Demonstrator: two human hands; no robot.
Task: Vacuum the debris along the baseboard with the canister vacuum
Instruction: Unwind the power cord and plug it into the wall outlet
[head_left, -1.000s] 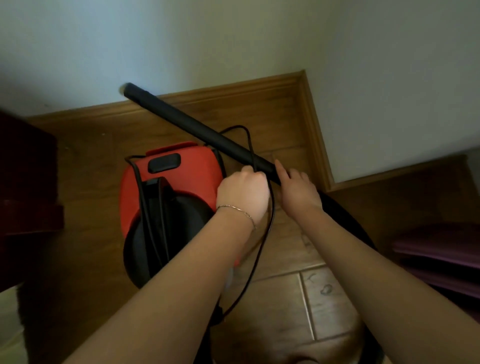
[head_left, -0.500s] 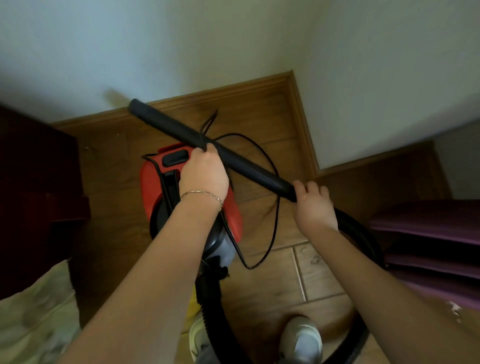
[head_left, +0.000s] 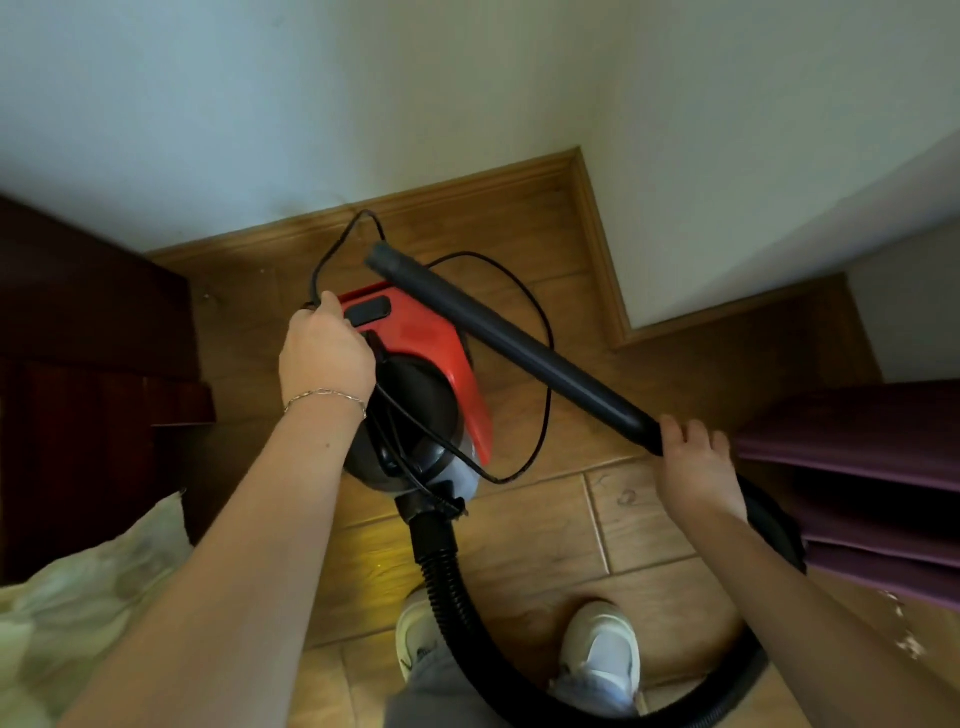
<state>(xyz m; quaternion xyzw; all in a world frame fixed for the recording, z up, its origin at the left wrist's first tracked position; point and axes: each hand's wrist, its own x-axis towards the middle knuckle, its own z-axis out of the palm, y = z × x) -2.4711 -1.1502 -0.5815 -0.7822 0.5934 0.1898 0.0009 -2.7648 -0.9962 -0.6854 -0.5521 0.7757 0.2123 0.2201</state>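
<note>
A red and black canister vacuum (head_left: 421, 364) stands on the wooden floor near the corner. Its black wand (head_left: 509, 343) slants above the canister, open end toward the wooden baseboard (head_left: 467, 195). My right hand (head_left: 693, 467) grips the wand's lower end, where the ribbed hose (head_left: 457, 587) loops back to the canister. My left hand (head_left: 324, 353) is closed on the thin black power cord (head_left: 540, 332) at the canister's left top edge. The cord loops over the floor toward the baseboard. Small specks of debris (head_left: 208, 296) lie by the left baseboard.
Dark wooden furniture (head_left: 88, 364) stands at the left, a pale cloth (head_left: 83, 613) below it. Purple folded mats (head_left: 872, 467) lie at the right. A wall corner (head_left: 623, 322) juts out right of the vacuum. My two white shoes (head_left: 602, 660) stand behind the canister.
My left hand has moved left off the wand and taken the cord at the canister's edge. The wand's tip has swung right, away from the baseboard. The view has pulled back.
</note>
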